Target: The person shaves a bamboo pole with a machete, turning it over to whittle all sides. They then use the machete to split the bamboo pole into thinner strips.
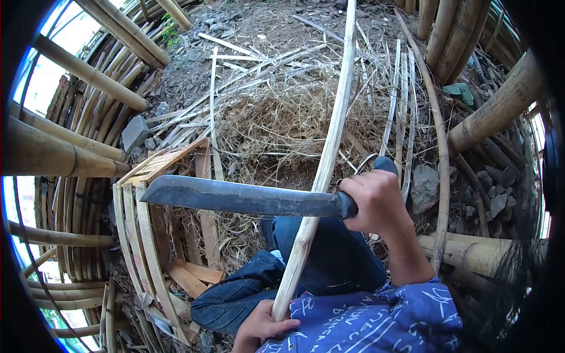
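1. Gripping the handle of a long dark knife [235, 197], the right hand [376, 200] is a closed fist, and the butt of the handle sticks out above the knuckles.
2. The left hand [259, 329] is curled shut around the bottom end of a pale bamboo strip [332, 135], close to the blue printed shirt [382, 323].
3. The bamboo strip runs from that hand up and away to the top of the view, over a knee in blue jeans [329, 259].
4. The knife blade lies crosswise over the bamboo strip just beside the right fist, its tip pointing to the left. Whether the edge bites in cannot be told.
5. Behind the bamboo strip, a heap of dry shavings [276, 123] and loose slivers covers the ground.
6. Left of the bamboo strip lies a frame of flat bamboo slats [147, 235], and beyond it are stacked bamboo poles [88, 73] and a grey stone [135, 132].
7. Right of the bamboo strip sit another stone [424, 185] and a thick pole [500, 106].
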Tool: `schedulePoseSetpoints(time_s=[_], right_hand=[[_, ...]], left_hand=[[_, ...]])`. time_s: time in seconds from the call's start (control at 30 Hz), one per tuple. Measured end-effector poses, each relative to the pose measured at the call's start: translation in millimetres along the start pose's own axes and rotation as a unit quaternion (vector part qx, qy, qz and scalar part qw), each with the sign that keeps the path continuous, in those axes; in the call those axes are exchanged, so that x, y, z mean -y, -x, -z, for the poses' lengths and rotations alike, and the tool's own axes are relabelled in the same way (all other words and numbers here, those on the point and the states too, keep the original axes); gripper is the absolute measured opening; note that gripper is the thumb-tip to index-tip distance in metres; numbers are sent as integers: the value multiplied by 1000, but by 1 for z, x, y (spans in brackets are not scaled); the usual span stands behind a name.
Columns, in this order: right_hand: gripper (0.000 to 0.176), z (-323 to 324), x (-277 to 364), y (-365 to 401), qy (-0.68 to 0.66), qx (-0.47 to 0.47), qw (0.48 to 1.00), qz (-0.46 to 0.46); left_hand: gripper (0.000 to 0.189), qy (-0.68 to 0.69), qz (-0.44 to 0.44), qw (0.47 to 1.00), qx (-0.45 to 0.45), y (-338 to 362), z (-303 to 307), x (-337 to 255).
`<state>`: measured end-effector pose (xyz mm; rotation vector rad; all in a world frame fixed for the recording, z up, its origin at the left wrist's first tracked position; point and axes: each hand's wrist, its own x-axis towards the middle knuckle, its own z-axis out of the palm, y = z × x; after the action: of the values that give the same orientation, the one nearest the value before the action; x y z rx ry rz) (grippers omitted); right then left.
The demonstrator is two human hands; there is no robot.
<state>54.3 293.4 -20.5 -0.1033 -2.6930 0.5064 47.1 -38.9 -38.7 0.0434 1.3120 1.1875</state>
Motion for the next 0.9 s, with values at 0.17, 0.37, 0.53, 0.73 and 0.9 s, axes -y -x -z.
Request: schedulePoseSetpoints(time_s=[0.17,0.37,0.53,0.73,0.9], right_hand=[[26,2,5,-5,-35,43,998,-22],[25,5,11,-8,-21,42,999,-18],[25,7,20,-12,-25,44,999,-12],[25,7,32,-18,-50,58,997,2],[26,4,34,-20,-42,87,995,21]], left_hand=[[26,-50,-72,995,38,-12,1,12],[56,83,-57,993,-67,2,3,15],[44,96,-58,990,89,4,20,-2],[20,-279,-120,951,-53,0,32,-8],[14,-268,-74,954,-114,11,9,-22]])
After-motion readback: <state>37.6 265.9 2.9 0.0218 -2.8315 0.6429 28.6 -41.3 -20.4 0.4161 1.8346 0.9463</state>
